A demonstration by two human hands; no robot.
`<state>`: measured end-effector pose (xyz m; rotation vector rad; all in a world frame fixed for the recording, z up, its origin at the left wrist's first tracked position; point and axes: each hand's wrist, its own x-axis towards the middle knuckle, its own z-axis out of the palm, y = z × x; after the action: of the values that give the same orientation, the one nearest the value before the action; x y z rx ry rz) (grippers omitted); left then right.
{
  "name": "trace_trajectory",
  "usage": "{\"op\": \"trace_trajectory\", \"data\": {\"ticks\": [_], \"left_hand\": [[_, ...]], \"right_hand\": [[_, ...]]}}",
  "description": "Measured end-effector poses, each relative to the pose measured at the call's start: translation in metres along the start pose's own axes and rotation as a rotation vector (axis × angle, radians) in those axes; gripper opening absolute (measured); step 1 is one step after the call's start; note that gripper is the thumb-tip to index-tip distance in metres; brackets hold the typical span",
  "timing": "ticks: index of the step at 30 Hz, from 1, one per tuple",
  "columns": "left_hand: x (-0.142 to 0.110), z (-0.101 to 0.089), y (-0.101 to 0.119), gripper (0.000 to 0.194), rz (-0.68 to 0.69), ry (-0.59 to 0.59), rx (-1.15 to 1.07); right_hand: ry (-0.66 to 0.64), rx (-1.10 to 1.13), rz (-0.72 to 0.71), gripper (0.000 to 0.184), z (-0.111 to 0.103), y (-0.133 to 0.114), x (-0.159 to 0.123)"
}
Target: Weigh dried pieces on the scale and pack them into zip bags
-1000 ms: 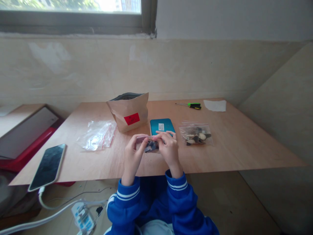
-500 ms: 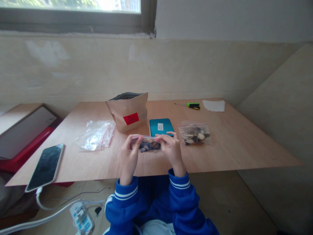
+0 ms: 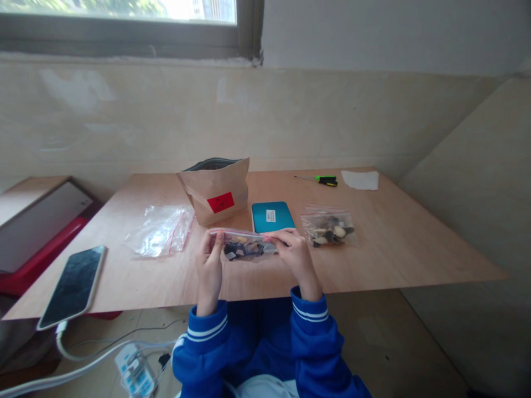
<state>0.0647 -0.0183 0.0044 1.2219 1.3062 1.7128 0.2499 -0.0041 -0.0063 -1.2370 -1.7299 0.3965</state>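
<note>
A clear zip-lock bag (image 3: pixel 245 250) with dark and tan pieces inside hangs between my two hands above the front of the table. My left hand (image 3: pixel 209 265) pinches its top left corner, thumb toward me. On the opposite end, my right hand (image 3: pixel 293 253) grips the red-lined zip edge between thumb and fingers. Just behind the bag lies a teal box (image 3: pixel 272 215) with a white label, its front edge partly hidden. To the right of my right hand is another zip-lock bag (image 3: pixel 329 229) holding dark and cream-coloured pieces.
On the wooden table (image 3: pixel 373 249) stand an open brown pouch (image 3: pixel 215 193) and, to its left, clear plastic bags (image 3: pixel 160 231). A phone (image 3: pixel 74 287) on a cable overhangs the left edge. Screwdrivers (image 3: pixel 326 180) and white paper (image 3: pixel 360 180) lie at the back right.
My hands have moved apart along the bag's zip edge, the left hand to the left and the right slightly right. More of the bag and its contents now shows between them.
</note>
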Motion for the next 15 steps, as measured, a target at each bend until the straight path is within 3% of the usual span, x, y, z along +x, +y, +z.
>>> {"op": "trace_trajectory", "data": {"ticks": [4,8,12,15], "left_hand": [[-0.002,0.004,-0.003,0.033,-0.034,0.033,-0.017],[0.0,0.001,-0.012,0.032,-0.072,-0.005,-0.073],[0.0,-0.001,-0.017,0.029,-0.131,-0.059,-0.129],[-0.005,0.011,-0.015,0.029,-0.247,-0.172,-0.216]], "right_hand": [[-0.122,0.172,0.048,0.017,-0.008,-0.001,-0.001],[-0.2,0.269,0.147,0.022,-0.018,0.002,-0.003],[-0.186,0.284,0.198,0.022,-0.029,0.007,-0.003],[-0.138,0.32,0.246,0.02,-0.049,0.015,-0.002]]}}
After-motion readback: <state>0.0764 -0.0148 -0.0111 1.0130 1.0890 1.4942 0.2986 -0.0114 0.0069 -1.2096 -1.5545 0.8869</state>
